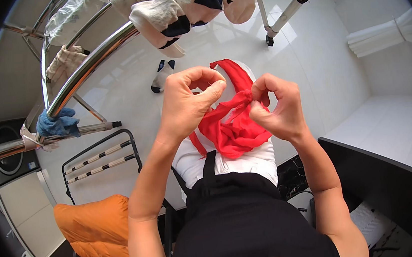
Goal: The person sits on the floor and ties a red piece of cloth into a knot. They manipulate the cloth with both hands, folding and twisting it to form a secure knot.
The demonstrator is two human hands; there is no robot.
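A bunched red cloth lies over my lap on white trousers, with a long strip of it reaching up past my knees. My right hand pinches a gathered, knot-like part of the cloth between thumb and fingers. To its left, my left hand is raised with thumb and forefinger tips together. Any thin thing between those tips is too small to make out. The cloth runs close under the left palm, where the lower fingers are hidden.
Ahead stands a metal drying rack hung with socks and a blue cloth. One grey sock lies on the tiled floor. An orange padded cover and a folding frame are at left, a dark ledge at right.
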